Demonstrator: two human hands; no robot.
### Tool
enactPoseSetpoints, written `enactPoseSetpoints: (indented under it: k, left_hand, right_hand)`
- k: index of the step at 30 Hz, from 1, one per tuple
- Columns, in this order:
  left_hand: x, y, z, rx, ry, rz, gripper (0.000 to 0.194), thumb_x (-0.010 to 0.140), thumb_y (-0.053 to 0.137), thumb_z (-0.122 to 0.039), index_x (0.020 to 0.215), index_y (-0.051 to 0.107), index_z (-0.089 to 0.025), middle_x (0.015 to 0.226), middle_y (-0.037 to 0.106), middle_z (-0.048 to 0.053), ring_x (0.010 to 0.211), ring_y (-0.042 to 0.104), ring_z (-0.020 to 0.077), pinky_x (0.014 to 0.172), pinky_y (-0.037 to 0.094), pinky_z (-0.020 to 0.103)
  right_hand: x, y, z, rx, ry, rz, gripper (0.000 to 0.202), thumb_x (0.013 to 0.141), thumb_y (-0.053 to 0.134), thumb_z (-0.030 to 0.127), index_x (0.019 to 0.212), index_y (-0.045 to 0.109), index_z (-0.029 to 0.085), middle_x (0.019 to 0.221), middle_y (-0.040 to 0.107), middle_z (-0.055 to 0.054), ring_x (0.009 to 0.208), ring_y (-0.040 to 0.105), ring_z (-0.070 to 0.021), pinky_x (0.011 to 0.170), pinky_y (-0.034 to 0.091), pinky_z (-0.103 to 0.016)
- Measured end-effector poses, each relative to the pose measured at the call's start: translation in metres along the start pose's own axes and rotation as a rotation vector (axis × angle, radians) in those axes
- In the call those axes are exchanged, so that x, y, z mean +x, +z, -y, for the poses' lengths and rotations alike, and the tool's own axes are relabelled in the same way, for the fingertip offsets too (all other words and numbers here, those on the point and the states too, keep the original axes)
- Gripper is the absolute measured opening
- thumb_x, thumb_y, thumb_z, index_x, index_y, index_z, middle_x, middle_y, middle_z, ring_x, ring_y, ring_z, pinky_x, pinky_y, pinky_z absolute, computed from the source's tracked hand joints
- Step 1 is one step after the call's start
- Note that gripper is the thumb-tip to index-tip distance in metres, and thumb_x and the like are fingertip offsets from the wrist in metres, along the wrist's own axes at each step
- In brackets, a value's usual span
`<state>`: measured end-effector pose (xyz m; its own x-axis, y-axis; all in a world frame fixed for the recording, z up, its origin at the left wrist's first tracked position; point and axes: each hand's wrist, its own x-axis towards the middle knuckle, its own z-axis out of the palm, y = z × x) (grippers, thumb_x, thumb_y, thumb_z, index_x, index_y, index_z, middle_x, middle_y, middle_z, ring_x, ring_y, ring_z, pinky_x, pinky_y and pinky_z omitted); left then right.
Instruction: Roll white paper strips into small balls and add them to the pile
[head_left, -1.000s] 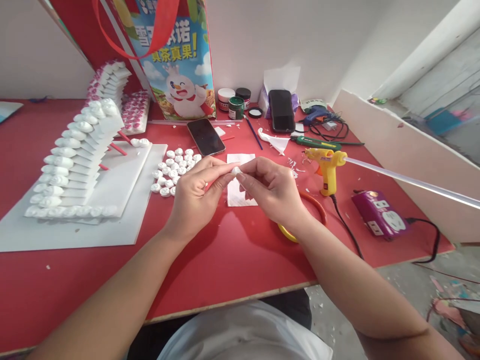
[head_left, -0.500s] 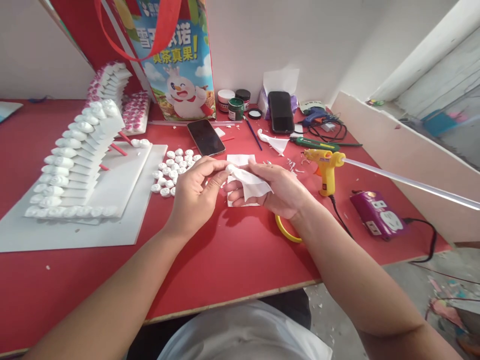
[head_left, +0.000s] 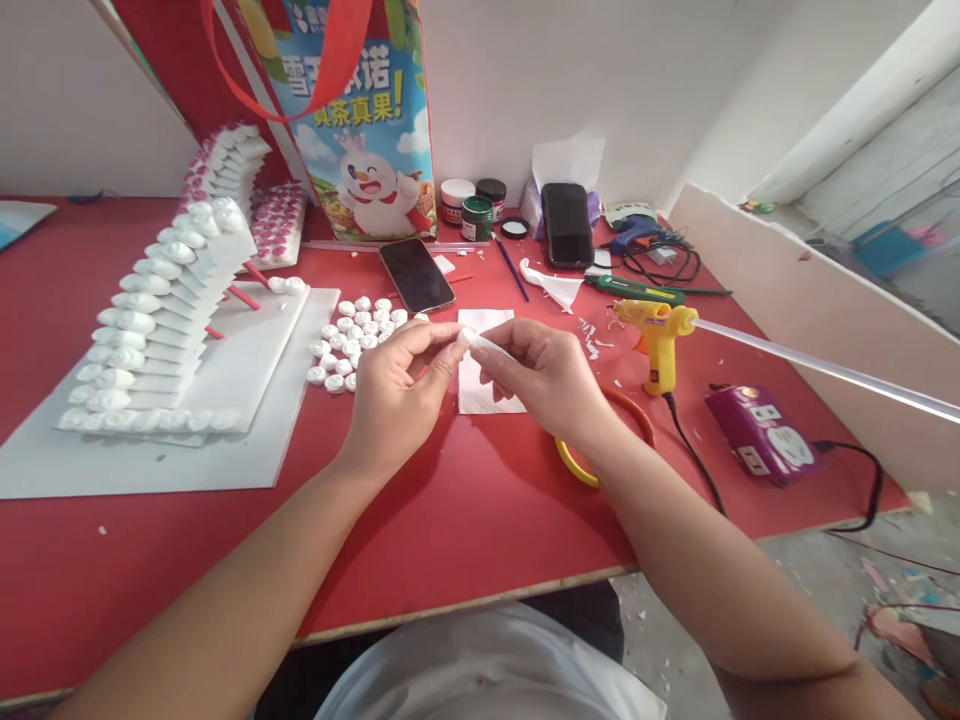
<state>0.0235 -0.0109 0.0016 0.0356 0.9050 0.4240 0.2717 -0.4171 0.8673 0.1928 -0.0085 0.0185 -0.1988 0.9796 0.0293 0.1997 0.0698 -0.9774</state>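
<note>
Between my two hands is a piece of white tissue paper [head_left: 468, 337], its end rolled into a small knob. My left hand [head_left: 409, 375] pinches the rolled knob between thumb and forefinger. My right hand [head_left: 544, 375] is closed on the twisted tail, most of which its fingers hide. Beneath them a flat white tissue sheet [head_left: 480, 390] lies on the red table [head_left: 465, 520]. Many small white tissue rosettes [head_left: 351, 340] are grouped just left of my left hand. Behind my hands lies another partly rolled tissue [head_left: 553, 285] with a loose pointed tail.
A curved white model [head_left: 165, 310] edged with rosettes stands on boards at left. To the right are a yellow glue gun [head_left: 656, 340], a purple power box [head_left: 761, 435] and a ring [head_left: 577, 465]. Phones [head_left: 416, 275], paint jars [head_left: 476, 215] and a printed bag [head_left: 367, 130] stand or lie behind.
My right hand has turned over from palm up and closed on the tissue's tail, which was spread over its fingers. The left hand keeps its pinch. The view has shifted slightly.
</note>
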Motion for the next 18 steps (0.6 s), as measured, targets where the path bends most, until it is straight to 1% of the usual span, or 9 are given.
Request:
enactPoseSetpoints:
  k: [2,5,7,11,15,16,18]
  left_hand:
    - [-0.002,0.002,-0.001,0.035,0.046,-0.005,0.013,0.095,0.067,-0.031,0.095,0.076,-0.020,0.086,0.071,0.002,0.080,0.066,0.0162,0.077,0.055,0.030]
    - [-0.003,0.004,-0.004,0.138,0.167,-0.038,0.015,0.098,0.063,-0.029,0.096,0.076,-0.021,0.088,0.070,0.003,0.082,0.066,0.0160,0.080,0.055,0.030]
    - [-0.003,0.004,-0.006,0.197,0.244,-0.070,0.015,0.099,0.062,-0.027,0.098,0.076,-0.021,0.089,0.070,0.003,0.082,0.067,0.0154,0.080,0.055,0.030]
    - [-0.002,0.003,-0.004,0.295,0.369,-0.117,0.016,0.099,0.062,-0.023,0.106,0.076,-0.021,0.089,0.069,0.003,0.081,0.066,0.0148,0.075,0.055,0.028]
    - [-0.004,0.006,0.000,0.373,0.486,-0.157,0.022,0.099,0.061,-0.019,0.115,0.076,-0.022,0.088,0.069,0.003,0.082,0.065,0.0148,0.076,0.054,0.029]
    - [-0.005,0.007,0.000,0.365,0.497,-0.155,0.023,0.099,0.060,-0.018,0.116,0.075,-0.022,0.088,0.069,0.003,0.083,0.066,0.0149,0.077,0.054,0.030]
    - [-0.006,0.007,0.000,0.300,0.457,-0.119,0.024,0.099,0.061,-0.017,0.117,0.075,-0.021,0.092,0.071,0.004,0.086,0.067,0.0146,0.079,0.055,0.029]
  right_hand:
    - [-0.002,0.003,0.001,-0.084,-0.018,-0.077,0.031,0.090,0.070,0.044,0.075,0.061,0.018,0.064,0.061,0.003,0.055,0.053,-0.0089,0.054,0.041,-0.024]
    - [-0.006,0.008,0.004,-0.083,-0.044,-0.155,0.027,0.091,0.068,0.036,0.072,0.060,0.019,0.059,0.057,0.004,0.053,0.049,-0.0088,0.053,0.038,-0.025]
    - [-0.008,0.010,0.007,-0.027,-0.059,-0.158,0.027,0.091,0.068,0.036,0.073,0.061,0.018,0.060,0.057,0.004,0.053,0.048,-0.0088,0.053,0.037,-0.025]
    - [-0.011,0.012,0.009,0.042,-0.106,-0.120,0.029,0.092,0.069,0.042,0.077,0.063,0.018,0.064,0.060,0.002,0.055,0.051,-0.0092,0.054,0.039,-0.026]
    - [-0.011,0.010,0.004,0.032,-0.169,-0.119,0.026,0.095,0.067,0.038,0.080,0.063,0.017,0.067,0.062,0.003,0.055,0.052,-0.0088,0.056,0.041,-0.025]
    - [-0.011,0.009,0.003,0.025,-0.177,-0.125,0.025,0.095,0.066,0.036,0.080,0.063,0.017,0.067,0.062,0.003,0.055,0.052,-0.0087,0.055,0.041,-0.025]
    - [-0.010,0.006,0.002,-0.004,-0.186,-0.120,0.024,0.096,0.065,0.034,0.079,0.062,0.017,0.066,0.061,0.003,0.054,0.051,-0.0086,0.054,0.040,-0.025]
